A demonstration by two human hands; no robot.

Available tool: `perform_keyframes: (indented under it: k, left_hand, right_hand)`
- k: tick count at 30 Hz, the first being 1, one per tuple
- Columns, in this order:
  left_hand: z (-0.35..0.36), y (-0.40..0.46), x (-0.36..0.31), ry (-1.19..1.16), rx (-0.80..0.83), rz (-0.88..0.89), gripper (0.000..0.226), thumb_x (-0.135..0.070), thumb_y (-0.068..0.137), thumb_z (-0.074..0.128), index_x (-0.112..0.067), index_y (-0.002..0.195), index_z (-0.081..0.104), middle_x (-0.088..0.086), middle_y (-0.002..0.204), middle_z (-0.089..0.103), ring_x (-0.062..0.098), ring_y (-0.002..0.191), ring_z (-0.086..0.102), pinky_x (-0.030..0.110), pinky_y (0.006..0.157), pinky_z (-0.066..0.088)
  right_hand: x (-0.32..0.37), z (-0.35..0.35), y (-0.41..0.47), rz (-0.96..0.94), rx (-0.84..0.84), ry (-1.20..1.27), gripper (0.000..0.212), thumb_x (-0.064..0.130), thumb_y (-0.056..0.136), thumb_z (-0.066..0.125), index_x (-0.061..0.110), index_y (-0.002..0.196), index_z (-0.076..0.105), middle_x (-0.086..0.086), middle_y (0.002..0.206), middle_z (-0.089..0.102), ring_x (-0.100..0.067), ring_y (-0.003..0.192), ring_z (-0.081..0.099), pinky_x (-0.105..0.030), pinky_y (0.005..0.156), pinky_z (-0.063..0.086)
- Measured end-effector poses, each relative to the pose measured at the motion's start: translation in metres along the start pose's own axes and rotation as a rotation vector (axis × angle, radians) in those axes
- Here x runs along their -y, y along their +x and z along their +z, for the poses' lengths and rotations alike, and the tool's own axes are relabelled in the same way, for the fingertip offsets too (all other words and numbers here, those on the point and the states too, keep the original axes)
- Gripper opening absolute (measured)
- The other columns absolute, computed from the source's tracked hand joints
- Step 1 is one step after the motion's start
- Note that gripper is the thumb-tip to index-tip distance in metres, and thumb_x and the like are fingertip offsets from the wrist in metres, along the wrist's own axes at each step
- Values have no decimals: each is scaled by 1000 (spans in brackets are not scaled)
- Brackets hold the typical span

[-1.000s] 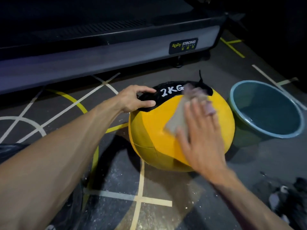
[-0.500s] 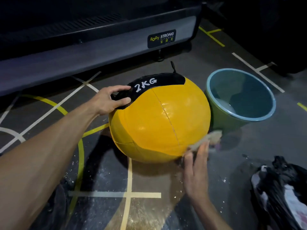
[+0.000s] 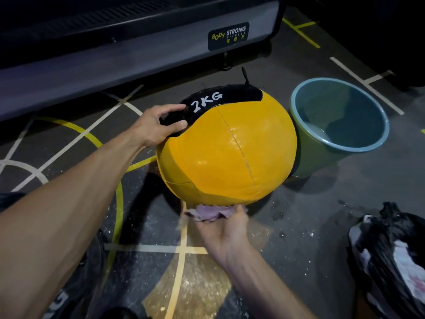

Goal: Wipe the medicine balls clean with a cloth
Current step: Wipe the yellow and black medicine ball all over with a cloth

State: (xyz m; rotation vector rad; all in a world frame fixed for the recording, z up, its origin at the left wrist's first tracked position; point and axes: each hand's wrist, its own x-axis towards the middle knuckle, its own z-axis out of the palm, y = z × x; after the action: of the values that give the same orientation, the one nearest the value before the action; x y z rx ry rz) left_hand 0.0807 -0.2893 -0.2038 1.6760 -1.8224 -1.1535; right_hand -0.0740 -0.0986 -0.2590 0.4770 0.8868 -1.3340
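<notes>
The left hand (image 3: 158,126) grips the black 2KG panel of the yellow medicine ball (image 3: 226,148), steadying it on the floor (image 3: 322,203); the right hand (image 3: 226,229) pinches the crumpled cloth (image 3: 207,211) against the ball's lower front edge. Step in hand appears to be wiping the underside. Next move likely calls for rolling the ball to expose unwiped surface, with the bucket (image 3: 340,120) just beside for rinsing.

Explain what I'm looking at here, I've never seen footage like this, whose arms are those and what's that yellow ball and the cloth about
This is one picture from a camera worn on a person's head, looking down at their own arms. The left hand grips the black panel of a yellow medicine ball marked 2KG, steadying it on the gym floor. The right hand holds a purple cloth against the ball's lower edge, wiping it. Beside the ball stands a green bucket; a black bag lies at right.
</notes>
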Motion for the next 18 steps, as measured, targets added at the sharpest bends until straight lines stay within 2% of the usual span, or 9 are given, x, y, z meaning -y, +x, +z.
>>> perform_keyframes:
  k: [2, 3, 5, 10, 11, 12, 14, 15, 18]
  left_hand:
    - [0, -2, -3, -6, -2, -6, 50, -35, 94, 71, -46, 141, 56, 0, 155, 39, 23, 142, 35, 38, 102, 34]
    - [-1, -2, -3, -3, -3, -11, 51, -35, 95, 71, -46, 141, 55, 0, 155, 39, 23, 142, 36, 38, 103, 34]
    - [-1, -4, -4, 0, 4, -20, 51, -33, 95, 71, -46, 142, 55, 0, 155, 39, 23, 142, 36, 41, 105, 36]
    - [1, -11, -2, -32, -8, -19, 50, -32, 95, 71, -45, 141, 55, 0, 153, 40, 22, 142, 36, 38, 102, 34]
    - [2, -12, -3, -32, -7, -13, 50, -32, 95, 71, -45, 141, 55, 0, 153, 40, 21, 141, 36, 39, 102, 34]
    - [3, -13, -3, -32, -6, -8, 51, -32, 95, 71, -44, 142, 55, -1, 154, 40, 18, 138, 36, 39, 102, 35]
    - [3, -15, -4, -48, -5, 7, 51, -31, 96, 71, -41, 143, 55, -2, 152, 41, 12, 131, 36, 37, 100, 34]
    - [3, -16, -3, -58, -9, 14, 51, -31, 95, 71, -41, 143, 55, -2, 152, 42, 11, 129, 35, 35, 100, 34]
    - [3, -21, 4, -89, -17, 19, 50, -33, 93, 74, -42, 140, 58, -4, 150, 42, 10, 130, 35, 35, 102, 33]
  right_hand:
    - [-9, 2, -7, 53, 22, 53, 30, 27, 101, 43, 7, 91, 63, -15, 95, 65, -30, 94, 61, -48, 105, 38]
    - [-5, -2, -8, 64, 21, 30, 39, 28, 105, 39, 1, 103, 67, -20, 105, 70, -36, 103, 64, -50, 107, 41]
    - [14, -10, -21, 38, -13, -71, 49, 35, 109, 35, -3, 131, 57, -29, 124, 66, -43, 121, 61, -54, 110, 43]
    - [68, -18, -13, -158, -188, -125, 62, 45, 109, 32, 0, 150, 42, -26, 128, 64, -38, 128, 54, -58, 119, 30]
    - [67, -12, -10, -171, -217, -149, 64, 46, 109, 31, -4, 148, 41, -31, 130, 61, -43, 131, 52, -61, 119, 28]
    - [58, -3, -12, -193, -284, -200, 63, 46, 110, 31, -8, 137, 47, -37, 117, 65, -47, 122, 55, -61, 117, 30]
    - [32, 9, -22, -181, -325, -270, 50, 45, 110, 30, 0, 108, 53, -29, 73, 69, -40, 94, 60, -53, 105, 42]
    - [21, 8, -24, -139, -299, -259, 45, 43, 111, 31, 4, 109, 54, -23, 74, 71, -35, 93, 61, -49, 99, 46]
    - [17, -9, -34, -41, -258, -331, 38, 34, 110, 39, 7, 126, 59, -16, 101, 74, -34, 100, 67, -49, 92, 53]
